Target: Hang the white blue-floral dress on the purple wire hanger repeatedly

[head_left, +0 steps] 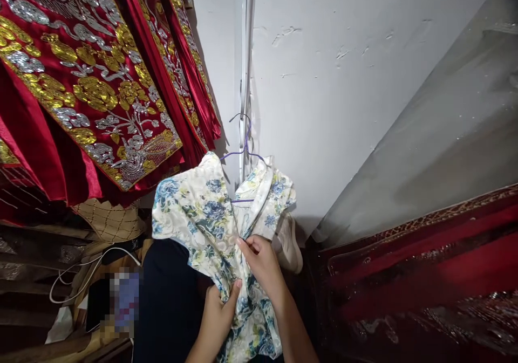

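Note:
A white dress-like garment [202, 204] with blue and yellow flowers hangs on a purple wire hanger [247, 136], its collar open at the top. My right hand [259, 258] pinches the front edge of the garment, just below the neckline. Lower and to the left, my left hand [222, 309] grips the cloth with the thumb on top; its other fingers are partly hidden by the fabric. The lower part of the garment drapes between my forearms.
Red garments [97, 82] with gold and silver embroidery hang at the upper left. A white wall [315, 82] stands ahead. At the lower left, a white cable [54, 285] lies by a dark flat object [98, 301]. A pale shoe [289, 247] sits behind the garment. Red patterned cloth [437, 260] spreads at right.

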Motion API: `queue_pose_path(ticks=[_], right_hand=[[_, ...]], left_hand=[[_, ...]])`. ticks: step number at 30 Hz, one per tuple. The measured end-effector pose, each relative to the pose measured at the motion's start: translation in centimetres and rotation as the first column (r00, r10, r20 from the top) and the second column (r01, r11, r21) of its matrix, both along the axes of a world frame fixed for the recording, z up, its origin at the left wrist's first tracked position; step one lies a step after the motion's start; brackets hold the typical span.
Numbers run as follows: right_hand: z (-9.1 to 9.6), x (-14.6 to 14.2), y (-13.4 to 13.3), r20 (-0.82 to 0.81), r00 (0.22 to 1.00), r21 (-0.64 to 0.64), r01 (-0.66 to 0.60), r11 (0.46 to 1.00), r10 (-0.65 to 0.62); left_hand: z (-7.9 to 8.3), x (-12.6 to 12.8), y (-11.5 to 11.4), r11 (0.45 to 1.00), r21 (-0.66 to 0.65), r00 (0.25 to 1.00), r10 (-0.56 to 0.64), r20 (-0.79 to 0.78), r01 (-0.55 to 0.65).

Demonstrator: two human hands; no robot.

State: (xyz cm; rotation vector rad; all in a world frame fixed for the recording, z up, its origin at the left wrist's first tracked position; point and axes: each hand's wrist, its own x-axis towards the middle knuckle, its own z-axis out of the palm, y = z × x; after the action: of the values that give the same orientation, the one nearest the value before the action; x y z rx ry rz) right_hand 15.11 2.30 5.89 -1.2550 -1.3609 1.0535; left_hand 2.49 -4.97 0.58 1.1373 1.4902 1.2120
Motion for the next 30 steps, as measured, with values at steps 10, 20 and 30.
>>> queue_pose_path(ticks=[10, 20, 30], right_hand=[[-1.8, -0.3, -1.3, 0.021, 1.0, 0.035, -0.012, 0.999, 0.012], [-2.2, 0.1, -1.5, 0.056, 0.994, -0.023, -0.095, 0.995, 0.097], [-1.3, 0.4, -2.3, -0.328, 0.933, -0.225, -0.229, 0.947, 0.148]], left_hand=[[-1.7, -1.0, 0.0, 0.998, -0.062, 0.996, 0.023, 0.083, -0.018], [-0.8, -2.7, 0.3, 0.971, -0.059, 0.971, -0.226, 0.074, 0.231], [-0.5, -5.5, 1.0, 0.87, 0.135, 0.874, 0.483, -0.044, -0.474]])
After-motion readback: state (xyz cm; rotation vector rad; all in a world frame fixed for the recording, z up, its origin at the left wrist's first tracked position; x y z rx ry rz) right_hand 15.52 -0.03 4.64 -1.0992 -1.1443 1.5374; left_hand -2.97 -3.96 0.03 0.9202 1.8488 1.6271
